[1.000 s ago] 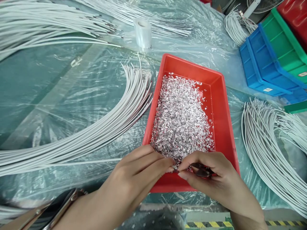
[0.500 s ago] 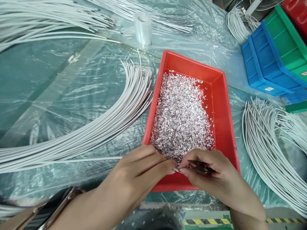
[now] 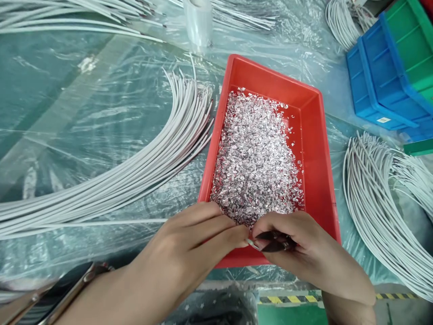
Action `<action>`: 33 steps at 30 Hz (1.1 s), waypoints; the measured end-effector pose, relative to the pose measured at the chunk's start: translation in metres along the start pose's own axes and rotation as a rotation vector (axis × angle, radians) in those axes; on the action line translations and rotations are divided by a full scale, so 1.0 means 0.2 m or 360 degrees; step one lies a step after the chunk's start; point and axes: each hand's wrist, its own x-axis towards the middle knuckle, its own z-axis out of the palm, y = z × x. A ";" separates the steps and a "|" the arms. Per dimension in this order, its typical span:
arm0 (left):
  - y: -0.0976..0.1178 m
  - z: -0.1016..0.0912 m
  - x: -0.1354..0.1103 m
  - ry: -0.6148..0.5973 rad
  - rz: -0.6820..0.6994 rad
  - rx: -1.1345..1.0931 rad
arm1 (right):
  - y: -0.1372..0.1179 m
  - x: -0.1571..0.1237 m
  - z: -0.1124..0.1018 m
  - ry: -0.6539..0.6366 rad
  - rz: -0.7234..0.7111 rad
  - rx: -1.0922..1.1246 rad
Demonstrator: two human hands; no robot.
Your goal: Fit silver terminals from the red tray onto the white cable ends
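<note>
My left hand point(image 3: 189, 246) is closed around a white cable point(image 3: 115, 223), which runs in from the left; its stripped-looking tip pokes out past my fingertips. Right beside that tip, my right hand point(image 3: 301, 246) grips a pair of small dark snips point(image 3: 275, 241), with the two blades apart and pointing left. The handles are hidden in my palm. Both hands are over the near end of a red tray point(image 3: 321, 180). Inside it lies a heap of tiny silvery foil scraps point(image 3: 260, 153).
A bundle of white cables point(image 3: 149, 158) curves up to the tray's left side, and another bundle point(image 3: 375, 194) lies at the right. A roll of clear film point(image 3: 199, 27) stands at the back. Blue bins point(image 3: 382, 76) and a green bin point(image 3: 409, 40) are stacked far right.
The snips' blades have spread apart and turned slightly, now nearer the cable tip. Both hands stay close together. The whole view has shifted a little, with the background higher in the picture.
</note>
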 end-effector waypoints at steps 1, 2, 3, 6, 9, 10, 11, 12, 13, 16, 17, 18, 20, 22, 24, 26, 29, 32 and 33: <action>0.00 0.00 0.00 0.0013 0.0000 0.0010 | 0.00 0.00 0.00 0.0005 -0.0004 -0.0009; 0.00 0.00 0.00 0.0021 0.0001 0.0018 | 0.00 0.00 -0.01 0.0009 0.0003 -0.0008; 0.00 0.00 0.00 0.0011 -0.0005 0.0026 | -0.01 0.00 -0.01 0.0020 0.0020 -0.0002; 0.00 -0.01 0.00 -0.0028 -0.0007 -0.0009 | -0.03 -0.01 -0.03 0.0111 0.0023 0.0038; 0.00 -0.01 0.00 -0.0039 -0.0009 -0.0047 | -0.03 -0.01 -0.04 0.0175 -0.0031 0.0060; 0.00 -0.01 0.00 -0.0042 -0.0012 -0.0050 | -0.03 -0.01 -0.03 0.0165 -0.0042 0.0071; 0.00 -0.01 0.01 -0.0048 -0.0017 -0.0048 | -0.03 -0.02 -0.03 0.0152 -0.0051 0.0080; 0.00 -0.01 0.01 -0.0051 -0.0015 -0.0044 | -0.02 -0.02 -0.02 0.0145 -0.0063 0.0092; 0.00 -0.01 0.01 -0.0053 -0.0012 -0.0042 | -0.02 -0.02 -0.01 0.0145 -0.0075 0.0102; 0.00 -0.01 0.01 -0.0040 -0.0001 -0.0037 | 0.00 -0.02 0.01 0.0195 -0.0096 0.0104; 0.00 -0.01 0.01 -0.0036 0.0002 -0.0036 | 0.00 -0.03 0.01 0.0189 -0.0089 0.0100; 0.00 -0.01 0.01 -0.0042 0.0002 -0.0042 | 0.00 -0.03 0.01 0.0180 -0.0081 0.0099; 0.00 -0.01 0.01 -0.0064 0.0003 -0.0057 | 0.00 -0.02 0.01 0.0150 -0.0068 0.0099; 0.00 -0.01 0.01 -0.0073 0.0005 -0.0058 | 0.00 -0.02 0.00 0.0126 -0.0060 0.0091; 0.00 -0.01 0.02 -0.0041 0.0011 -0.0034 | -0.01 -0.02 0.00 0.0105 -0.0057 0.0071; 0.00 0.00 0.02 -0.0019 0.0023 -0.0013 | 0.00 -0.02 0.00 0.0086 -0.0060 0.0051; 0.00 0.00 0.02 -0.0001 0.0023 0.0025 | 0.00 -0.02 0.01 0.0093 -0.0060 0.0044; 0.00 0.00 0.02 0.0019 0.0020 0.0080 | 0.01 -0.02 0.01 0.0098 -0.0070 0.0054; 0.00 0.00 0.02 0.0021 0.0023 0.0086 | 0.01 -0.02 0.01 0.0090 -0.0079 0.0057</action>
